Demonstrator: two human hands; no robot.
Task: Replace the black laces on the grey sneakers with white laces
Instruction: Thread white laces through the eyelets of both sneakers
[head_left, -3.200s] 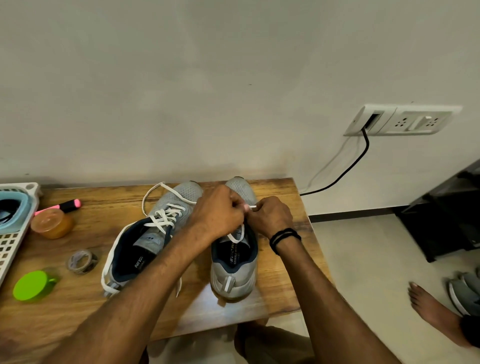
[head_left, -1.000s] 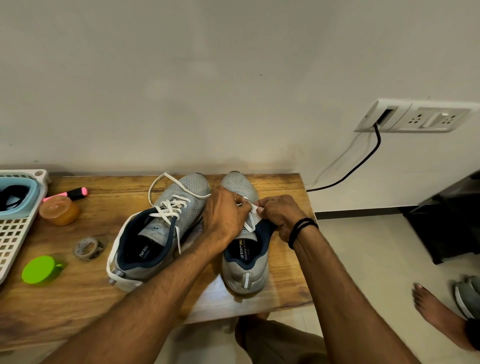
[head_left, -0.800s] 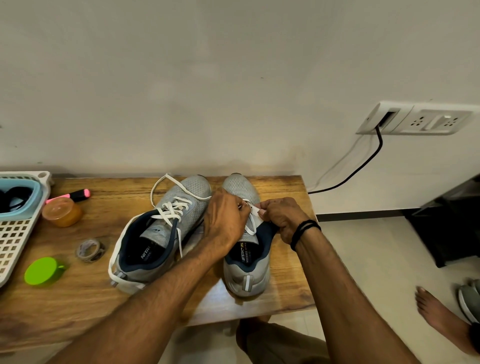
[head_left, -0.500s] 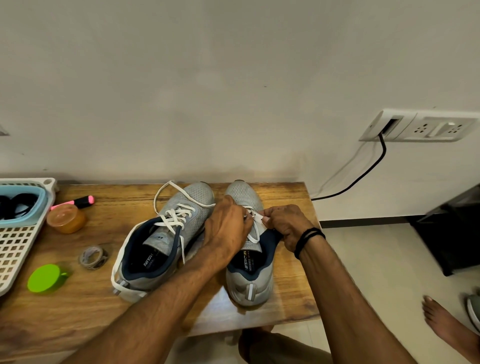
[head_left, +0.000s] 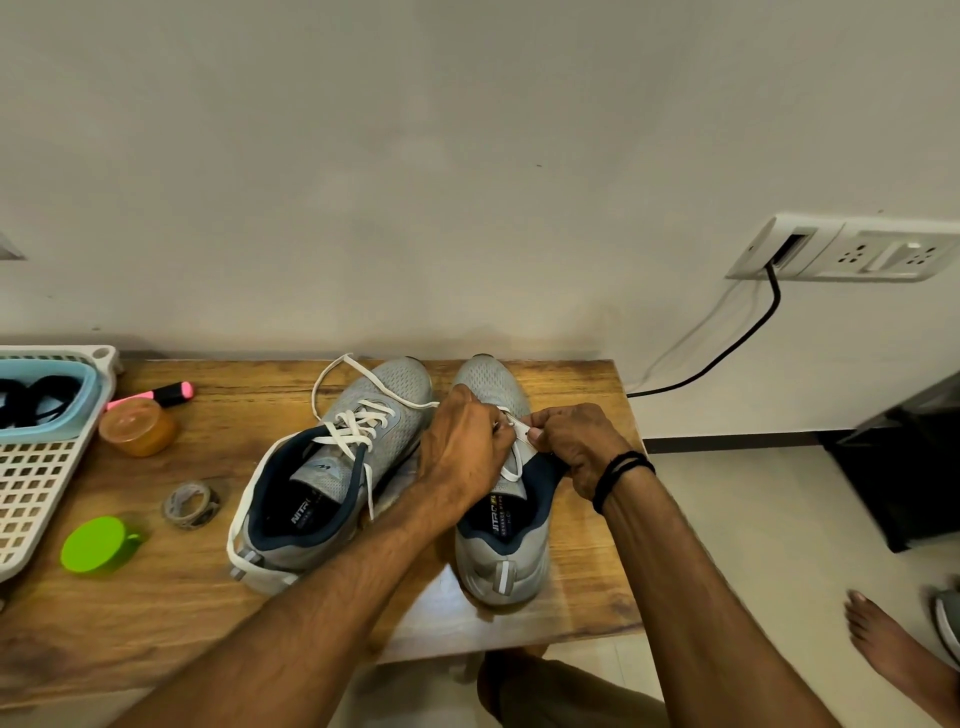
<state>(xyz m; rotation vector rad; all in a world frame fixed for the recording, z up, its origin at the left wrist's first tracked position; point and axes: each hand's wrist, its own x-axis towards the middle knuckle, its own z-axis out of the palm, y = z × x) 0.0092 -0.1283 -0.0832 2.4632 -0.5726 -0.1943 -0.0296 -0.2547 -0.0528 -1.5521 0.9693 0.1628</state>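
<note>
**A:** Head cam: both grey sneakers sit on the wooden table (head_left: 156, 597), toes to the wall. The left sneaker (head_left: 311, 499) is already laced in white, with loose ends trailing.

**B:** And the other one?

**A:** The right sneaker (head_left: 501, 551) has its eyelets mostly hidden behind the hands. The right hand (head_left: 576, 447) pinches the white lace (head_left: 511, 465) above the tongue. The left hand (head_left: 462, 452) is curled on the same lace, fingertips partly covered by its knuckles.

**B:** Black laces?

**A:** There are dark loops in the basket (head_left: 31, 467), cut off at the left edge. Can't tell what they are tbh.
</note>
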